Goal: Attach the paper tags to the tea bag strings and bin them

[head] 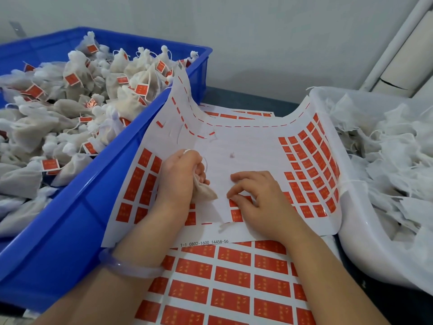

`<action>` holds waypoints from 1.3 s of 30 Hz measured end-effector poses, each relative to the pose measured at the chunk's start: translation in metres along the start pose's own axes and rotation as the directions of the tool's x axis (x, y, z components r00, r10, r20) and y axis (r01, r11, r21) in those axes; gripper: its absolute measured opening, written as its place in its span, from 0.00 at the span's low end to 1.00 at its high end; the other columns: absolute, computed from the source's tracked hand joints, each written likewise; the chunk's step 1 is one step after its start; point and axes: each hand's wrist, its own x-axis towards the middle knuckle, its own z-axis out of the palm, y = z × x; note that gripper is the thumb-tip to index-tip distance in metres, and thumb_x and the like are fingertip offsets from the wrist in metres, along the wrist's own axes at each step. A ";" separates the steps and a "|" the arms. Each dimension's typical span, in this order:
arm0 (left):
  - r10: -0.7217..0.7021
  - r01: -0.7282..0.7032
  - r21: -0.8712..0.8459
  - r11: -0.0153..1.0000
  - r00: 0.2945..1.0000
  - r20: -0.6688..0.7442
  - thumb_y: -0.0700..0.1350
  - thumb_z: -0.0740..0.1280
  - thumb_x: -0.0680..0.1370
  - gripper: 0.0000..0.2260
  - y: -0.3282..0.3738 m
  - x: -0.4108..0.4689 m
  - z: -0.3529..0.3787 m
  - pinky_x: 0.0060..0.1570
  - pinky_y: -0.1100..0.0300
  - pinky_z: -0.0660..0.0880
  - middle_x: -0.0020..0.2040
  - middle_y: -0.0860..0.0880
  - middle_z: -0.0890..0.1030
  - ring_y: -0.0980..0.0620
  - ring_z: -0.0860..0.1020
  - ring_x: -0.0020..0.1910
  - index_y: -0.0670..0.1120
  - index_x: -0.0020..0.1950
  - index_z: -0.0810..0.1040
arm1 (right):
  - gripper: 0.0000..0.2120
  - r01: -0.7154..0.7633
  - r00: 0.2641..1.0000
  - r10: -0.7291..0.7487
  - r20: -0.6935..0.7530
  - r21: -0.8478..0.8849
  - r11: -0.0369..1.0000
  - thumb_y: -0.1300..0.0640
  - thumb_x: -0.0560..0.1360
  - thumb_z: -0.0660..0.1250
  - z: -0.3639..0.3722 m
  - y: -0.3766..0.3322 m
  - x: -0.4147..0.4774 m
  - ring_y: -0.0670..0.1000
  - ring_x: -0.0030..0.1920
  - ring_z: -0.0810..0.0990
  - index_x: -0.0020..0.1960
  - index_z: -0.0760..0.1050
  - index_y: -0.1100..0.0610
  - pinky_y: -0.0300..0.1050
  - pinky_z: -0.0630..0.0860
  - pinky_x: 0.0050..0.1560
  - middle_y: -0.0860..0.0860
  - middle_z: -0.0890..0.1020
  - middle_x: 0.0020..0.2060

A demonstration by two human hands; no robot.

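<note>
two hands at work over a sticker sheet [246, 146] on the dark surface [246, 99]. left grip [180, 174] is closed round one tea bag [203, 192]: the bag's body sticks out below the fist, and its white string [205, 164] loops out on the thumb side. the bag is over the sheet's bare middle, just left of the right grip [260, 200].

the right grip's fingers are curled, thumb and fingertips pinching at the edge of a red tag [236, 202] near the sheet's front edge. can't tell if the tag is lifted off the backing.

the sheet's middle is stripped; red tags remain in blocks at left and right. its left edge curls up against the blue bin [131, 141], its right edge up against the white bin [351, 231]. a full sheet [234, 277] lies under it, nearer the person, with rows of red tags.

the blue bin is on the left, piled with tagged tea bags [70, 102] with red tags on their strings. the white bin is on the right and holds untagged bags [386, 148], all white. clear bangle [131, 266] on the left wrist.
</note>
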 end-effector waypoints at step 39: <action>0.457 -0.505 0.013 0.863 0.791 0.406 0.36 0.66 0.75 0.08 0.012 -0.044 -0.005 0.37 0.64 0.78 0.39 0.54 0.84 0.51 0.82 0.36 0.49 0.44 0.74 | 0.08 0.088 0.796 0.475 -0.376 0.847 0.524 0.44 0.66 0.65 -0.023 0.008 -0.006 0.45 0.43 0.83 0.39 0.82 0.43 0.36 0.79 0.39 0.40 0.84 0.41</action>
